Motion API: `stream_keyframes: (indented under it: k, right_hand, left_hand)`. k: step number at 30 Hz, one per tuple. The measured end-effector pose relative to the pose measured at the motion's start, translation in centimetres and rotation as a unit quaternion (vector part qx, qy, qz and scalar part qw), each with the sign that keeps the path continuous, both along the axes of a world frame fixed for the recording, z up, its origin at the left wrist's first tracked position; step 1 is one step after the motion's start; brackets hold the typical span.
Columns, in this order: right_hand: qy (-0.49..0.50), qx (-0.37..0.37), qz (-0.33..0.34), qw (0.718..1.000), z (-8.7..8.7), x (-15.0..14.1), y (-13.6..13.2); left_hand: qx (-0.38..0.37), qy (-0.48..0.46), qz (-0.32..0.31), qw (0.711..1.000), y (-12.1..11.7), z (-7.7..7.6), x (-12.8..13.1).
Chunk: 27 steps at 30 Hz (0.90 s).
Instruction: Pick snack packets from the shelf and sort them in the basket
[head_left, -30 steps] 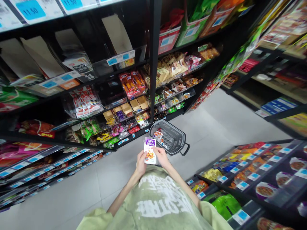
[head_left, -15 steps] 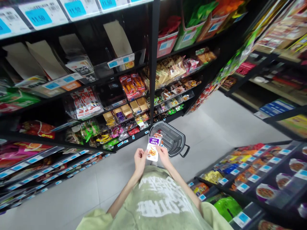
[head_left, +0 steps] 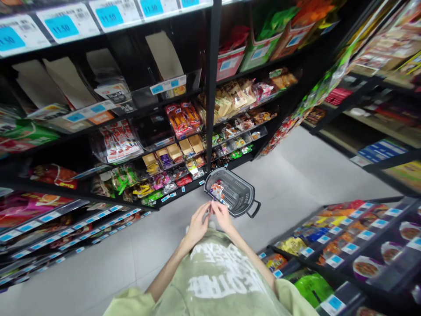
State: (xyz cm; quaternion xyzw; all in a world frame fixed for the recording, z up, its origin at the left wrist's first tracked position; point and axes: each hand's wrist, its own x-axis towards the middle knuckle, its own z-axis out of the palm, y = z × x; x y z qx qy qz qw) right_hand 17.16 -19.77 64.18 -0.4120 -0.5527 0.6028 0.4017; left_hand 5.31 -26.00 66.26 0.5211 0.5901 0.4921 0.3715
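Observation:
My two hands meet in front of my shirt, above the near edge of a grey shopping basket (head_left: 245,189) on the floor. Between their fingertips is a snack packet (head_left: 212,200), now turned nearly edge-on, so only a thin purplish sliver shows. My right hand (head_left: 222,215) pinches it from the right. On the other side, the fingers of my left hand (head_left: 199,221) are bent in against the packet; their exact grip is partly hidden. Some red and white snack packets (head_left: 217,189) lie in the left end of the basket.
A black shelf post (head_left: 210,109) stands just behind the basket. Snack shelves (head_left: 171,151) fill the left and front, with paper boxes and bagged snacks. On the right, a low display (head_left: 342,232) borders the grey tiled floor (head_left: 286,175).
The packet, which faced me with its white and purple front, has been tipped edge-on. My left hand has moved right to meet my right hand at the packet.

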Motion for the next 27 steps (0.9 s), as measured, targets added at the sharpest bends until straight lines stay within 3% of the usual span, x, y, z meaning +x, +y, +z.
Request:
stream_keyframes:
  k: [3,6,9,12,16,21,27]
  right_hand:
    - [-0.005,0.013,0.012,1.000,-0.2,0.0,0.0]
    - [-0.032,0.003,-0.005,0.999,-0.8,0.1,0.2]
    - [-0.049,-0.026,-0.015,0.998,-1.2,0.2,0.5]
    - [-0.017,-0.048,-0.007,0.999,-1.2,0.2,0.5]
    - [0.026,-0.063,-0.037,0.997,-1.1,0.1,0.6]
    - [0.035,-0.072,-0.100,0.992,-1.5,0.1,0.9]
    - [0.036,-0.030,-0.063,0.997,-1.4,0.1,0.9]
  left_hand:
    - [-0.044,-0.070,0.089,0.993,0.0,-0.9,-0.2]
    - [-0.070,-0.182,0.168,0.966,0.2,-1.3,-0.1]
    - [-0.066,-0.332,0.182,0.923,0.5,-1.1,0.1]
    - [-0.079,-0.405,0.171,0.895,0.6,-0.8,0.3]
    - [-0.106,-0.405,0.162,0.894,0.6,-0.7,0.4]
    - [-0.144,-0.327,0.128,0.925,0.4,-1.5,0.6]
    - [-0.168,-0.314,0.100,0.929,0.3,-2.0,0.4]
